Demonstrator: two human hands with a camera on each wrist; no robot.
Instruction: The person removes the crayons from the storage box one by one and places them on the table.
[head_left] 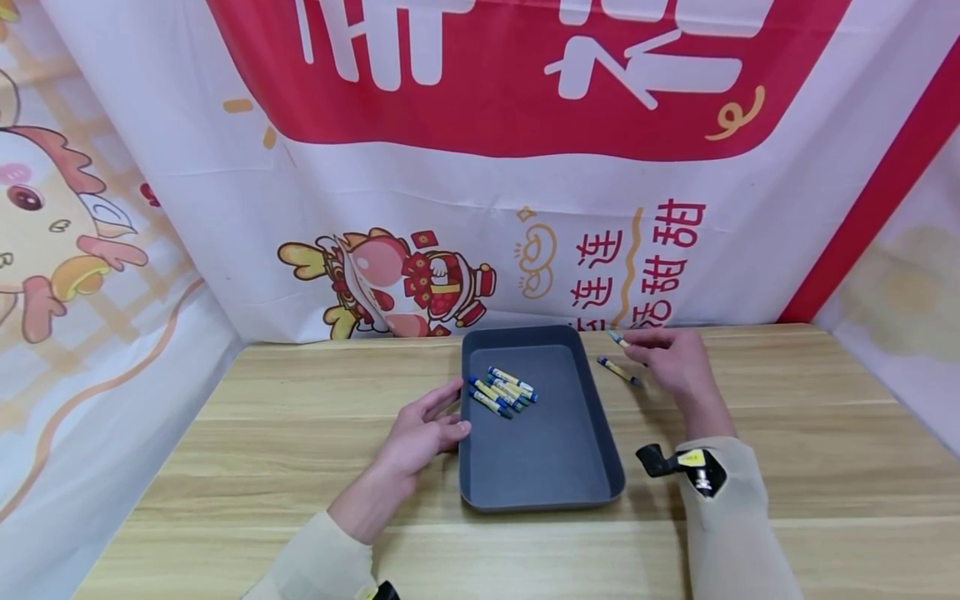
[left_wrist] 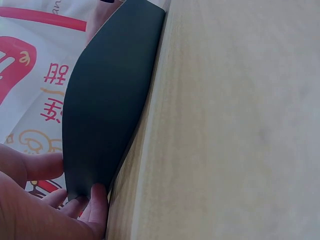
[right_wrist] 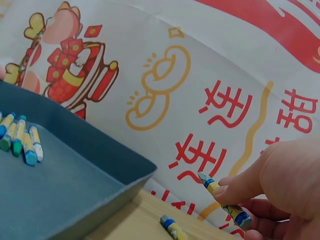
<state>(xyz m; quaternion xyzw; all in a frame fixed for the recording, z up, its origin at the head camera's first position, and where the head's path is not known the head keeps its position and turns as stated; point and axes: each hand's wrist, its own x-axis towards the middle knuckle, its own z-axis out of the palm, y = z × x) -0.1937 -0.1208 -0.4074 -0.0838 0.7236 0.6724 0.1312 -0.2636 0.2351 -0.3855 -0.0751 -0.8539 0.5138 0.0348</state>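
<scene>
A dark grey tray point(head_left: 540, 450) lies on the wooden table. Inside it, toward the left wall, several crayons point(head_left: 501, 390) with yellow-and-blue wrappers lie in a loose pile. My left hand point(head_left: 423, 429) touches the tray's outer left wall, its fingers fairly straight and spread along it. Past the tray's back right corner, my right hand point(head_left: 673, 362) pinches a crayon point(right_wrist: 220, 198) between thumb and fingers; its pale blue-green tip points out. Another crayon point(head_left: 619, 371) lies on the table just below that hand, beside the tray's right wall.
A white cloth point(head_left: 487, 200) with red and yellow prints hangs behind the wooden table point(head_left: 315, 433) and along its sides. The table's surface extends left and right of the tray.
</scene>
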